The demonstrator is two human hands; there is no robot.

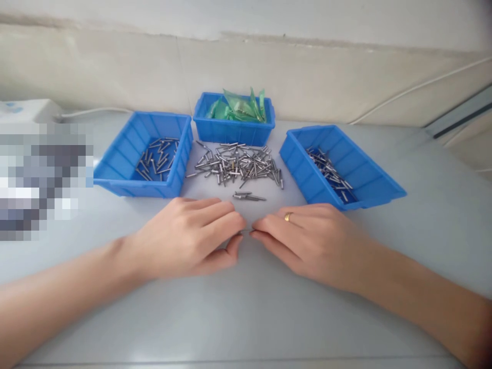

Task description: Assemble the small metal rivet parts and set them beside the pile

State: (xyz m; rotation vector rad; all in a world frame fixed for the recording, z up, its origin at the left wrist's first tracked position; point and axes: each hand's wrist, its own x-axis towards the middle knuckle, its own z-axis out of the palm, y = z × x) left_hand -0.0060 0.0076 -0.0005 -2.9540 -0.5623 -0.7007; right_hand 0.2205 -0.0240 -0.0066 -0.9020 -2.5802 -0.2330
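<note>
My left hand (192, 236) and my right hand (307, 238) rest on the grey table, fingertips almost meeting. Between the fingertips they pinch a small metal pin (246, 232), mostly hidden. A ring sits on a finger of my right hand. Just beyond the hands lie a few loose pins (248, 196), and behind them a spread pile of metal pins (238, 164). A blue bin on the left (115, 169) and a blue bin on the right (369, 174) each hold several pins.
A third blue bin (230, 130) at the back holds green plastic bags (240, 107). A white device (26, 110) sits at the far left by the wall, with a blurred patch below it. A cable runs along the wall at right.
</note>
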